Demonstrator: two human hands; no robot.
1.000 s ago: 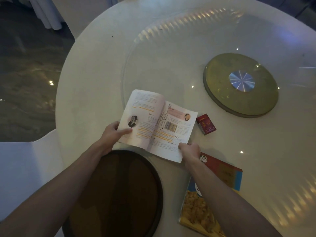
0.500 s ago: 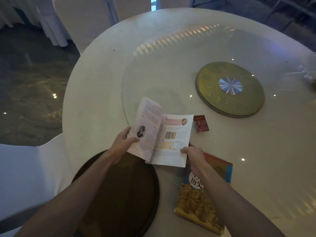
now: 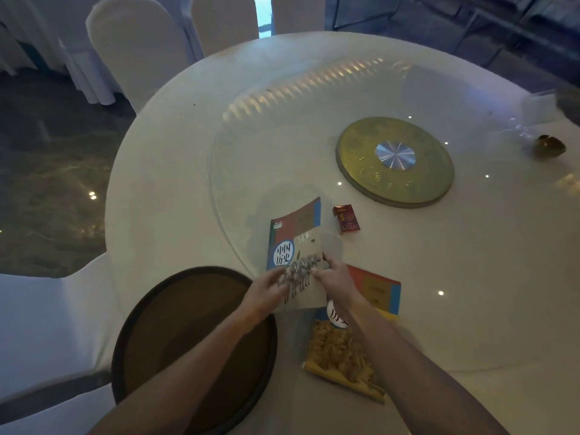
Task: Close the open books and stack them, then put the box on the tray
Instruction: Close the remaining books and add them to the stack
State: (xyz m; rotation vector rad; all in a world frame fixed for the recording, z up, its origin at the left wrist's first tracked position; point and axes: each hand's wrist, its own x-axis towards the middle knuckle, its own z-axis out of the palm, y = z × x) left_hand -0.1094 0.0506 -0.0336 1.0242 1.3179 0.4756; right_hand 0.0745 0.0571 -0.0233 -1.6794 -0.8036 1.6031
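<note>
A book [image 3: 295,243] with a horse picture on its cover is now shut, front cover up, on the white round table. My left hand [image 3: 266,293] rests on its lower left corner and my right hand [image 3: 334,274] holds its lower right edge. A second closed book [image 3: 373,296] with a yellow and orange cover lies to the right, partly under my right forearm. A small red box [image 3: 346,219] lies just beyond the books. A dark round tray [image 3: 194,346] sits at the table's near edge, under my left forearm.
A glass turntable [image 3: 282,136] with a gold hub [image 3: 394,161] covers the table's middle. White-covered chairs [image 3: 138,48] stand at the far left, and another chair [image 3: 37,324] at the near left. A small dark object [image 3: 550,146] lies at the far right.
The open book has been folded shut, its left half swung over to the right. My left hand followed onto the cover. The camera tilted up, showing more of the room.
</note>
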